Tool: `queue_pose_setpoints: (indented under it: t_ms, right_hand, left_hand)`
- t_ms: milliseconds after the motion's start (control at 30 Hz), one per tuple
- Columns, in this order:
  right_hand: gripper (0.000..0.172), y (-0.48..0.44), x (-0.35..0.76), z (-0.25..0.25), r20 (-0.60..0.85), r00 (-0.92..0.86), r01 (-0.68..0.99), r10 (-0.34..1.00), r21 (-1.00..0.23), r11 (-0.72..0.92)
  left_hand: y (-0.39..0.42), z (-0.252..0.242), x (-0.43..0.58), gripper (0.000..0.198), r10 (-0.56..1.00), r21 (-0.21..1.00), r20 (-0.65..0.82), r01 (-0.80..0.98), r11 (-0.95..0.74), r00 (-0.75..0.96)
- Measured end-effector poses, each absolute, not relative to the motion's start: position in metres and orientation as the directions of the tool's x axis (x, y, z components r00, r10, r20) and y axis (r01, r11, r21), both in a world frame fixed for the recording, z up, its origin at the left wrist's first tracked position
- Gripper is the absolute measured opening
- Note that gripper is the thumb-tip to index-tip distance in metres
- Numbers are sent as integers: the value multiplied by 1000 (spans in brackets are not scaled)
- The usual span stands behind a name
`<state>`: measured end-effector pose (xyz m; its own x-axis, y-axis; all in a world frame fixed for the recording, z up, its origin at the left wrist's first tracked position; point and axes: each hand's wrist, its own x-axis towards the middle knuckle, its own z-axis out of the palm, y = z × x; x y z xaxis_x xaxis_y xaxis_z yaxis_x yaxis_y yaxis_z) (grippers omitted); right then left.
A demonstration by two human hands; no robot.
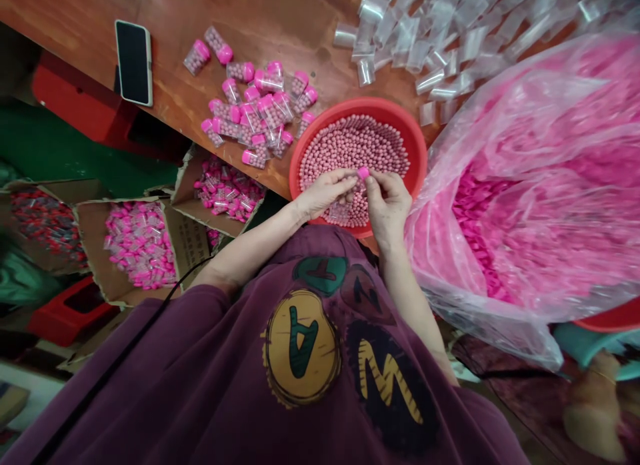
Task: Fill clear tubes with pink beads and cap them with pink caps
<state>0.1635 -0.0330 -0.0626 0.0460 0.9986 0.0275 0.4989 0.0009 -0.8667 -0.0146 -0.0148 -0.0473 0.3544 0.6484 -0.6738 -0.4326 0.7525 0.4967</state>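
Observation:
My left hand [324, 192] and my right hand [389, 202] meet over the near rim of a red bowl [419, 152] filled with small pink beads [353, 148]. Between them sits a small clear tube [345, 210], gripped by the left hand's curled fingers. The right hand pinches a pink cap [363, 173] at the tube's top. A pile of filled, pink-capped tubes [257, 112] lies on the wooden table [185, 98] left of the bowl. Empty clear tubes [415, 35] lie heaped behind the bowl.
A large clear plastic bag of pink caps [530, 185] fills the right side. A black phone [133, 62] lies on the table at the left. Cardboard boxes [140, 245] holding capped tubes stand below the table's edge. My purple shirt covers the foreground.

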Motion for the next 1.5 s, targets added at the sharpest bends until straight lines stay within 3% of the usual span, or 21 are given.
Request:
queue_pose_setpoints:
  t_ms: [333,500,633,767,933,1100,1167,1300,1500]
  right_hand:
    - [41,-34,166,-48,87,-153,581,984,-798,161]
    - [40,-43,167,-34,14,-216,538,976,-833,131]
    - [49,-56,170,-46,-69,-88,361,994,-932,-33]
    - [55,-59,174,-62,-128,48,195,991,-972,-135]
    - [50,-57,175,-41,-91,-120,535,989,-845,-13]
    - [78,-59,162,-31,-128,-254,761,959,-638,117]
    - [82,-59,157,-38,-128,-238,805,963,-581,121]
    - [75,-53,156,-49,-136,-242,843,961,-519,139]
    - [66,-35,163,-59,-93,-269,817,959,-550,175]
  left_hand:
    - [-17,-31,-14,11,711,623,-652,-348,701,264]
    - [-19,-32,-16,15,726,627,-646,-377,682,237]
    - [-18,-34,-19,19,682,570,-675,-388,725,283]
    - [-18,-38,-25,15,721,640,-634,-333,692,280]
    - [-23,-44,-26,11,785,738,-560,-270,618,266]
    - [-34,-43,-6,15,761,696,-622,-314,645,183]
    - [-39,-42,2,16,737,659,-658,-356,663,153]
    - [-41,-41,4,13,703,595,-689,-415,688,178]
    - [-32,-40,-19,14,669,543,-704,-424,724,240]
